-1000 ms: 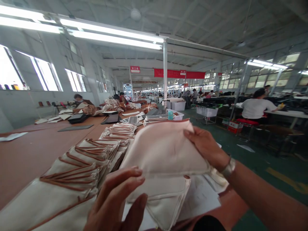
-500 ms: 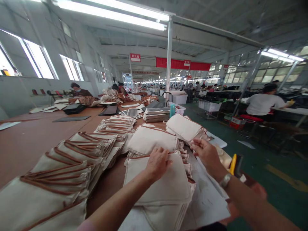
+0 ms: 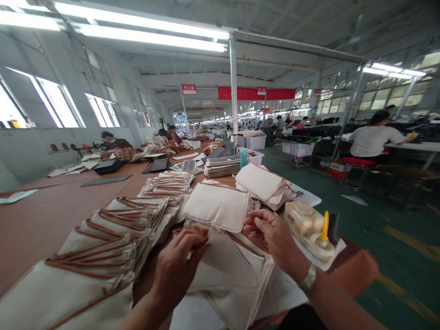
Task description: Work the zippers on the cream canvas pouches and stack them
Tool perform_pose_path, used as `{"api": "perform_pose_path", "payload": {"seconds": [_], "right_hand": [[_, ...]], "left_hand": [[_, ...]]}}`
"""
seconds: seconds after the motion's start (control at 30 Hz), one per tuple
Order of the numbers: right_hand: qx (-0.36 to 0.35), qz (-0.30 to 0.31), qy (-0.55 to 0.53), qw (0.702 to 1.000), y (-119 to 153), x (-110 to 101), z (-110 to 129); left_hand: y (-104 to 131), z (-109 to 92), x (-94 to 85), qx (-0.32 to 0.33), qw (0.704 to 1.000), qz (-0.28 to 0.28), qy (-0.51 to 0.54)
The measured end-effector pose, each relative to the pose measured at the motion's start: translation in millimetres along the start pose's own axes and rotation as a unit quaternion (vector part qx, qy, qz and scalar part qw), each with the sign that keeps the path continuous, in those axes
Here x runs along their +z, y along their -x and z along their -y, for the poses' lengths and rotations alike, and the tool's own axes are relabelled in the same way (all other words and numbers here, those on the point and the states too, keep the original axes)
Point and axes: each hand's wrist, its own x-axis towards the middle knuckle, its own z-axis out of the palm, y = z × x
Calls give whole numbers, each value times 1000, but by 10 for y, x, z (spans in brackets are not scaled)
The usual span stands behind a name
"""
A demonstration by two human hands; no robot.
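In the head view, my left hand (image 3: 184, 256) pinches the upper left edge of a cream fabric piece (image 3: 223, 261). The piece is blurred and partly lifted off the front stack of similar pieces (image 3: 256, 286). My right hand (image 3: 275, 240), a band on its wrist, hovers by the stack's upper right side, fingers curled together. Whatever its fingertips hold, if anything, I cannot make out. Just beyond both hands lies another stack of cream pieces (image 3: 218, 204) with brown edging. A third stack (image 3: 264, 183) sits behind to the right.
Overlapping brown-edged pieces (image 3: 99, 238) run along the left of the brown table (image 3: 44, 215). On the right stands a whitish container (image 3: 302, 217) with a yellow-handled tool (image 3: 325, 227). Flat grey panels (image 3: 223, 167) and a teal bottle (image 3: 244, 159) are farther back. Other people work beyond.
My left hand has moved left and towards me, raising the edge of the top cream piece. My right hand has come down and left, towards the front stack. The view has shifted slightly.
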Motion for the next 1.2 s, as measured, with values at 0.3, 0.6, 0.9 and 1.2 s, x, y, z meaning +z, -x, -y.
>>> {"api": "perform_pose_path", "payload": {"seconds": [0.3,0.6,0.9,1.2], "right_hand": [[7,113,63,992,222,550,-179],[57,347,-73,933,1475,393,526],[-219,274,35,936,1763,315,283],[-225,176,147,947,1879,312,431]], "left_hand": [[405,-587,-978,-296,833,247,397],[659,-1068,-814,-264,786,343,441],[668,-1341,-893,-222,761,364,489],[629,-1360,-810,-271,728,377,503]]}}
